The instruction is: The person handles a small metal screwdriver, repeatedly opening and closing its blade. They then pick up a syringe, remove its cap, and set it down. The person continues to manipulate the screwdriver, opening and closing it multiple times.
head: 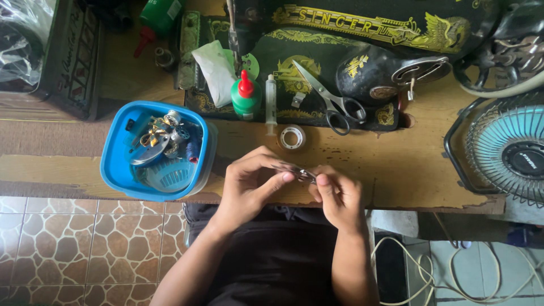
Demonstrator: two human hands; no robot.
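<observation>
My left hand (252, 184) and my right hand (338, 195) meet over the front edge of a wooden table (396, 164). Both pinch a small thin metal tool (296, 170), like tweezers or small snips, held between the fingertips. Its exact kind is too small to tell. Behind the hands lies a small roll of clear tape (292, 136). A black sewing machine (351, 62) with gold decoration stands at the back, with steel scissors (331, 99) lying on its base.
A blue plastic tub (119, 164) of metal parts and bobbins sits at the left table edge. A green bottle with red cap (245, 95), a syringe (271, 99) and a white cloth (215, 71) rest on the machine base. A small fan (504, 147) stands right. Cables (430, 266) lie on the floor.
</observation>
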